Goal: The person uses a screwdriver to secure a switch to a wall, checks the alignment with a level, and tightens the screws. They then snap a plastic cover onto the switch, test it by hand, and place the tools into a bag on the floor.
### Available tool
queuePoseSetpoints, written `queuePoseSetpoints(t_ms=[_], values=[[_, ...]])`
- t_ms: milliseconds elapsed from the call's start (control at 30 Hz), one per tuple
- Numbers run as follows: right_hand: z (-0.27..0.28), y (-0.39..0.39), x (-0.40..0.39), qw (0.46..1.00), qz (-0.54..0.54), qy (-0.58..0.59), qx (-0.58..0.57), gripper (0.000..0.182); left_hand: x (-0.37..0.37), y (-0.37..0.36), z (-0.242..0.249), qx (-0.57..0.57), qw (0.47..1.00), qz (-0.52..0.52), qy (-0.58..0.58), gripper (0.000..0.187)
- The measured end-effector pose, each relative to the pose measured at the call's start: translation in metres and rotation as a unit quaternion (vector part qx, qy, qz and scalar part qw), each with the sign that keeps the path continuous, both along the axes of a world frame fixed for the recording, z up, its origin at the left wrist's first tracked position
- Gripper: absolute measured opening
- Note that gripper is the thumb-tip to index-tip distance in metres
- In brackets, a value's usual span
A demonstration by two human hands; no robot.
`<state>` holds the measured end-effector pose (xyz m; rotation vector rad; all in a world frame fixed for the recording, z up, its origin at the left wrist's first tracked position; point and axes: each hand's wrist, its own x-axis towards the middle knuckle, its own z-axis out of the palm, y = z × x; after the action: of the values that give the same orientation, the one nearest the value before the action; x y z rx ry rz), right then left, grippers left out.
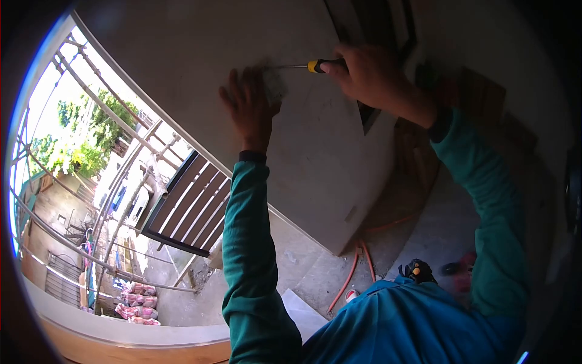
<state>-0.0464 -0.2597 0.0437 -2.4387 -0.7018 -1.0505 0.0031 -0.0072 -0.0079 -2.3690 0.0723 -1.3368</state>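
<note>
A screwdriver (313,66) with a yellow and black handle lies level across the upper middle of the head view. My right hand (373,79) is closed around its handle, thumb along the side. The thin metal shaft points left, its tip at the pale wall (315,133) just beside the fingers of my left hand (249,112). That hand rests against the wall with its fingers stretched upward and apart. Between its thumb and the shaft shows a small pale grey patch (276,87), blurred in the shade.
A dark-framed opening (368,115) cuts the wall at the right. Orange hose (347,279) runs over the concrete floor below. Beyond the wall's left edge stand a dark slatted gate (194,206), scaffold poles (109,109) and stacked pink-and-white sacks (138,303). Dark brownish shapes (482,97) stand at the right.
</note>
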Motion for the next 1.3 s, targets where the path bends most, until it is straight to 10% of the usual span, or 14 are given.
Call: queuePoseSetpoints(t_ms=[133,233,300,433,533,733,833,1033,1133,1233,1300], values=[[-0.001,-0.014,0.002,0.995,0.095,0.028,0.021,0.033,0.000,-0.001,0.000,-0.007,1.000,-0.012,-0.007,0.096],[-0.014,-0.014,0.016,0.960,0.111,-0.248,-0.069,0.033,0.003,-0.002,-0.003,-0.004,0.999,-0.032,-0.024,0.093],[-0.007,-0.012,0.007,1.000,0.005,0.000,0.000,0.033,0.003,-0.003,-0.002,-0.001,0.999,-0.029,-0.018,0.093],[0.000,-0.019,-0.002,0.996,0.028,0.076,0.045,0.033,0.004,-0.005,-0.004,0.016,1.000,-0.009,-0.025,0.093],[-0.011,-0.029,0.013,0.956,0.047,-0.262,-0.125,0.033,0.009,-0.007,-0.006,0.044,0.998,0.021,-0.037,0.093],[0.000,-0.024,-0.003,0.999,0.001,0.049,-0.003,0.034,0.010,-0.009,-0.004,0.028,0.999,0.030,-0.024,0.094],[-0.013,-0.030,0.017,0.953,0.059,-0.261,-0.141,0.034,0.009,-0.009,-0.004,0.023,0.999,0.005,-0.047,0.095],[-0.003,-0.024,0.005,0.999,0.028,0.005,0.018,0.031,0.007,-0.011,-0.003,0.002,0.999,-0.012,-0.030,0.097],[-0.009,-0.029,0.016,0.958,0.092,-0.252,-0.104,0.036,0.006,-0.010,-0.002,-0.005,0.999,-0.022,-0.029,0.096],[-0.003,-0.021,0.008,0.982,0.041,-0.180,-0.047,0.035,0.004,-0.009,-0.003,-0.001,0.999,-0.026,-0.032,0.095],[0.019,-0.018,-0.005,0.980,0.018,0.188,0.063,0.034,0.002,-0.009,-0.001,-0.010,0.998,-0.048,-0.026,0.094]])
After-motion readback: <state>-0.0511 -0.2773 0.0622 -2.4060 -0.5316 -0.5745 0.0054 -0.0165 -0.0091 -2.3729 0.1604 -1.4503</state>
